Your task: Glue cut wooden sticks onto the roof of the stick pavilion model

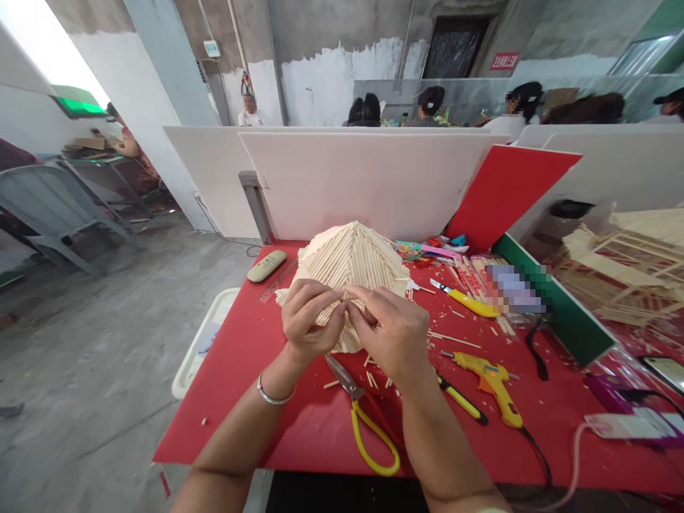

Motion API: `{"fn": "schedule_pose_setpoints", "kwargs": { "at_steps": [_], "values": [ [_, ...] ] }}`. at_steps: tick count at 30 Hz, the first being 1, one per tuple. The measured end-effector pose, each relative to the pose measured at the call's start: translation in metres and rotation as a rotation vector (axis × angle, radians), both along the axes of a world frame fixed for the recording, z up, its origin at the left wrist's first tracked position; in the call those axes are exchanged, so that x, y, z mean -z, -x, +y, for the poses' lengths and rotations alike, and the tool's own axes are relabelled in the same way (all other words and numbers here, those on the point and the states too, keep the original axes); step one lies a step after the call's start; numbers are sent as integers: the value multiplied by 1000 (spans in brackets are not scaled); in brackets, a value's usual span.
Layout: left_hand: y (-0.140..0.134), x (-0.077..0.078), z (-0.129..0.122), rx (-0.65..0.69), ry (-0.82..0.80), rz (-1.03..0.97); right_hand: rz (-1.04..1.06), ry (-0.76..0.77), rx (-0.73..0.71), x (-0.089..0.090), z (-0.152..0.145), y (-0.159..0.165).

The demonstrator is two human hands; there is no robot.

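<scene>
White board (363, 182), pretty big, can be seen standing right behind the stick roof (328, 249), which is the landmark for everything here. Under the roof, a red tabletop (224, 413) is laid out. Behind and to the right of the roof, a red panel (513, 189) is leaned at a slant, and farther right of it a long green panel (561, 310) is stood on edge.

The roof itself is built from pale sticks packed side by side, rising to a peak. At its near side both hands are held up close together: the left hand (313, 313) and the right hand (392, 328) are each narrowed to a thumb-and-finger pinch, tips nearly meeting. Whether some tiny bit is gripped there, or the roof is touched, can't be told tbh.

Just in front of the roof, yellow-handled scissors (357, 394) are laid. Off to its right and nearer, a yellow glue gun (490, 381) is parked, and straight right, a yellow knife (467, 301) is left with its blade out. Left of the roof, a remote (267, 266) is placed. Loose sticks (454, 340) are scattered to its right, the smallest stuff.
</scene>
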State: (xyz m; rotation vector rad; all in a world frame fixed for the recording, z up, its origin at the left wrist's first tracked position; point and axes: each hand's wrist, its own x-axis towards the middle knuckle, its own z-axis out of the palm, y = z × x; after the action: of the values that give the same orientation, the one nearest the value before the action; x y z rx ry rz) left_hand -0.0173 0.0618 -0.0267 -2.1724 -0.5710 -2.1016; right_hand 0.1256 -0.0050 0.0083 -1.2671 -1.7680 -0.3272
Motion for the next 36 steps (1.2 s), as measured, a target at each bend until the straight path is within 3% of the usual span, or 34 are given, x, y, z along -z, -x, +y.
{"fn": "schedule_pose_setpoints", "kwargs": {
  "at_steps": [25,36],
  "values": [
    [0,2,1,-29,9,13,4,10,1,-2,-1,1],
    [0,0,0,17,9,-5,9,8,4,0,-1,1]
  ]
}}
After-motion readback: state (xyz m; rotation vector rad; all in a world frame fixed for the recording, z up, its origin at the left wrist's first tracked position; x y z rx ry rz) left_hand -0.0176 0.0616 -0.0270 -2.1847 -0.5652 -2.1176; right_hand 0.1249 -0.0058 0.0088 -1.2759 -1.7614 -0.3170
